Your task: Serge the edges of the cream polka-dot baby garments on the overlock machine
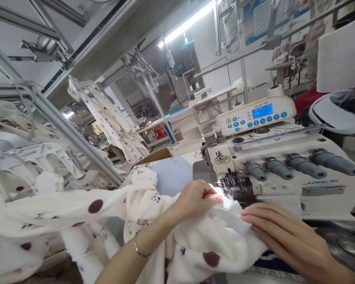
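Note:
A white fleece cloth (112, 207) with dark maroon dots and small printed figures lies across the table in front of a white overlock sewing machine (286, 173). My left hand (197, 197) is closed, pinching the cloth's edge right at the machine's presser foot (229, 185). My right hand (284, 232) lies flat with fingers stretched out, pressing the cloth's edge (235, 219) down just in front of the machine. A thin bracelet sits on my left wrist.
The machine's control panel (256, 114) with a blue screen stands behind its four grey tension knobs (301, 165). More dotted cloth hangs from metal rails (77, 134) at the left. Other sewing tables (213, 98) stand further back.

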